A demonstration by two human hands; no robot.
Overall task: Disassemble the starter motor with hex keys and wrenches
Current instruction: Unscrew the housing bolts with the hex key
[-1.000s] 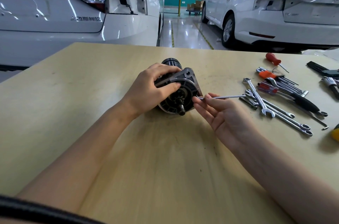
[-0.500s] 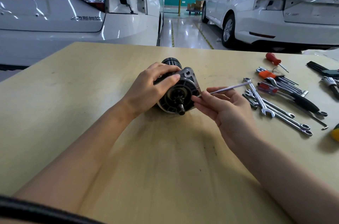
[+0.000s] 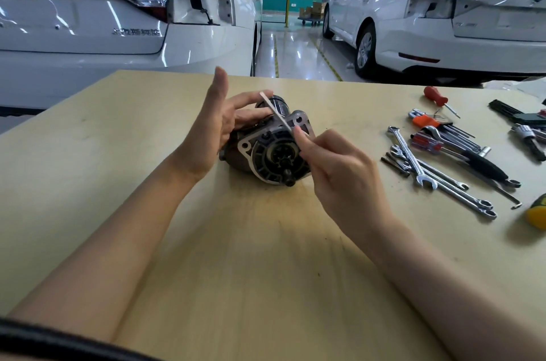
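1. Nearest you, your right hand (image 3: 339, 171) pinches a slim flat wrench (image 3: 276, 112) between thumb and forefinger. Its free end slants up and away over the motor toward your left fingers, while the working end is hidden behind your fingertips, so I cannot tell whether it sits on a fastener.

2. Just beyond, the starter motor (image 3: 271, 151) lies on its side on the wooden table (image 3: 236, 272), near the middle, with its pinion shaft pointing back at you and the mounting flange around it.

3. Your left hand (image 3: 218, 127) is at the motor's left side, palm facing in and thumb raised. The fingers are mostly straight and reach over the dark rear casing; it looks like a light steadying touch, not a grip.

4. Handling call: that motor looks dense, rigid metal, heavy for its size, and the round body will want to roll when you put torque on it. I'd clamp the left hand firmly around the cylindrical casing or brace the flange ears, and keep clear of the pinion shaft.

5. The wrench is thin and smooth, so a fingertip pinch may slip under load. Wrap more of the hand along the shank before pulling.

6. Off to your right lie the spare combination wrenches (image 3: 443, 180), hex keys (image 3: 461, 136) and a red-handled screwdriver (image 3: 435, 96).

7. Farthest out, two white cars (image 3: 118, 21) stand behind the table.
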